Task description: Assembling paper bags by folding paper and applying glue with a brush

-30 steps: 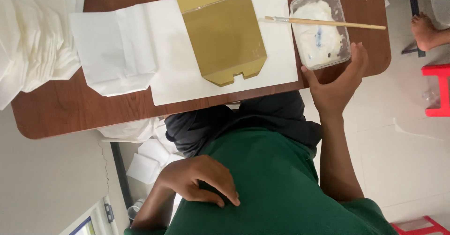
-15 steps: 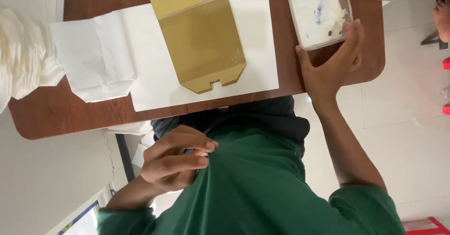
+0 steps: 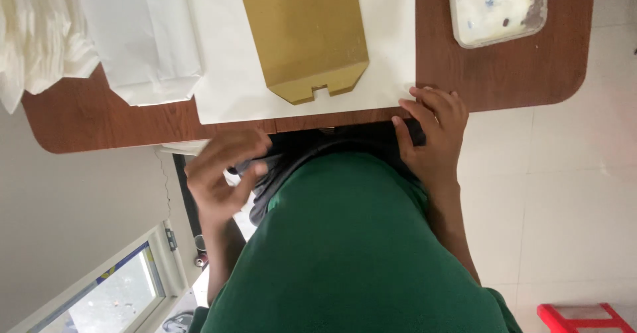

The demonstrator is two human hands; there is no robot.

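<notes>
A gold-brown folded paper bag (image 3: 305, 34) lies on a white sheet (image 3: 225, 87) on the brown table (image 3: 504, 74). My right hand (image 3: 434, 130) rests on the table's near edge. Its fingers are spread over the sheet's near right corner and hold nothing. My left hand (image 3: 225, 167) is blurred, just below the table edge, with its fingers against dark grey cloth (image 3: 279, 173) at my lap. Whether it grips the cloth is unclear. My green shirt (image 3: 358, 253) fills the lower middle.
A clear plastic tray of white paste (image 3: 497, 7) sits at the table's far right. A folded white paper bag (image 3: 146, 41) and crumpled white paper (image 3: 33, 34) lie at the left. A red stool (image 3: 584, 316) stands on the pale floor, lower right.
My right hand has dropped from beside the paste tray to the sheet's corner at the table edge. My left hand has risen from my lap toward the table edge. The brush has left the view.
</notes>
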